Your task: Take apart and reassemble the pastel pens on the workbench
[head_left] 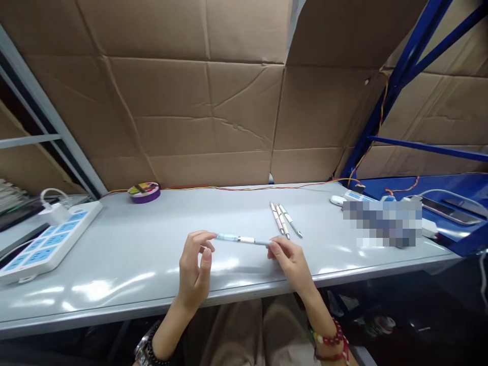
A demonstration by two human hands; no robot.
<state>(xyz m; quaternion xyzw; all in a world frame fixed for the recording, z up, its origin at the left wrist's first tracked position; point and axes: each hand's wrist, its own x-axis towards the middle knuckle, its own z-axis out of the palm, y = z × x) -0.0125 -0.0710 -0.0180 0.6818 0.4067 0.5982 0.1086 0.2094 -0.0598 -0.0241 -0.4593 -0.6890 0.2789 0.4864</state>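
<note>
Both hands pinch one pen (243,239) endwise, left hand (195,269) and right hand (290,259) fingertips closed, seemingly ready to pull apart.

My two bare hands raised side by side, fingertips pinched toward each other.

My left hand (195,267) stands upright on its wrist, palm turned inward, thumb and forefinger closed together at the top, the other fingers curled loosely beneath. A dark watch and a dark bead band circle that wrist. My right hand (290,260) angles in from the lower right, back facing up, thumb and forefinger pinched at its leftmost tip. Red and coloured bead bracelets sit on that wrist. Both forearms rise from the bottom edge, well apart, bare.
</note>
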